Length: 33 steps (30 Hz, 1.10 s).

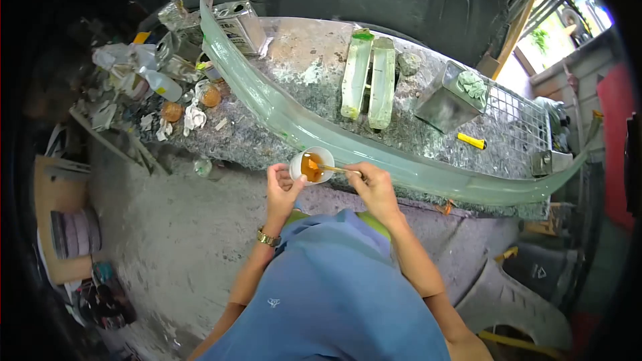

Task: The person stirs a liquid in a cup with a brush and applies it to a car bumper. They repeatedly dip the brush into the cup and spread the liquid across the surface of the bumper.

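My left hand [282,186] is closed around a white cup [294,168], tilted so that its inside faces me. Amber liquid [310,172] with a brighter orange patch lies in the cup. Between the fingers of my right hand [372,187] is a thin brush or stick [336,169]; its far end dips into the liquid, so its kind is hidden. Just beyond both hands, a long curved, pale green translucent panel [294,120] stretches across the workbench.
The stained workbench [301,47] carries two long pale blocks [381,87], a metal can [447,100] with a crumpled cloth, a yellow tube [472,140] and a wire grid [511,117]. Bottles and rags [160,83] crowd the left end. A grey chair [515,301] stands at lower right.
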Motion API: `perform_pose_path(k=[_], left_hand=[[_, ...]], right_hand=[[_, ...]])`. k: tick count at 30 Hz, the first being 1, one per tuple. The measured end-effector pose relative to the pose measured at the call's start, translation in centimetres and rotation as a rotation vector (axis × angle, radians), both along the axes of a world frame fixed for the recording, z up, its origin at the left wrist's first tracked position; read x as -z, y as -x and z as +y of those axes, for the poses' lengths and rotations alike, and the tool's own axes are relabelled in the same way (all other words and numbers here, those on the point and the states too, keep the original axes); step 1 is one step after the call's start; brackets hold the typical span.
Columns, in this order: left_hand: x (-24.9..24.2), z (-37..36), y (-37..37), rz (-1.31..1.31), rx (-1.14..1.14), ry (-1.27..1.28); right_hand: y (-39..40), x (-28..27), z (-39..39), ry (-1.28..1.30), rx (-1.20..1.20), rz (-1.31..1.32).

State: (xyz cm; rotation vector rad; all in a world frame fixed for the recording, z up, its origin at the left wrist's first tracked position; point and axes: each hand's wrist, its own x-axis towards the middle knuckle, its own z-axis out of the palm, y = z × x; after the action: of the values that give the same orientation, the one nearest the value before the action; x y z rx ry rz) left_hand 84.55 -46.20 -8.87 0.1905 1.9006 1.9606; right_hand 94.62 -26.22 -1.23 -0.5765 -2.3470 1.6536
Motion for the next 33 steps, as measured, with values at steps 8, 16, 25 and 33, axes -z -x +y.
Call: perform_pose_path(k=[8, 16, 25, 33], left_hand=[[-1.4, -4.6, 8.2, 0.176, 0.182, 0.163], [-0.8, -6.0, 10.1, 0.21, 0.177, 0.249], [0.1, -5.8, 13.6, -0.004, 0.07, 0.132], [2.0, -11.3, 16.2, -0.149, 0.149, 0.162]], right_hand=[[8.4, -0.4, -7.5, -0.499, -0.06, -0.263], [8.2, 2.6, -5.5, -0.126, -0.213, -0.456], [9.8, 5.8, -2.7, 0.461, 0.131, -0.192], [15.0, 11.7, -6.6, -0.283, 0.487, -0.25]])
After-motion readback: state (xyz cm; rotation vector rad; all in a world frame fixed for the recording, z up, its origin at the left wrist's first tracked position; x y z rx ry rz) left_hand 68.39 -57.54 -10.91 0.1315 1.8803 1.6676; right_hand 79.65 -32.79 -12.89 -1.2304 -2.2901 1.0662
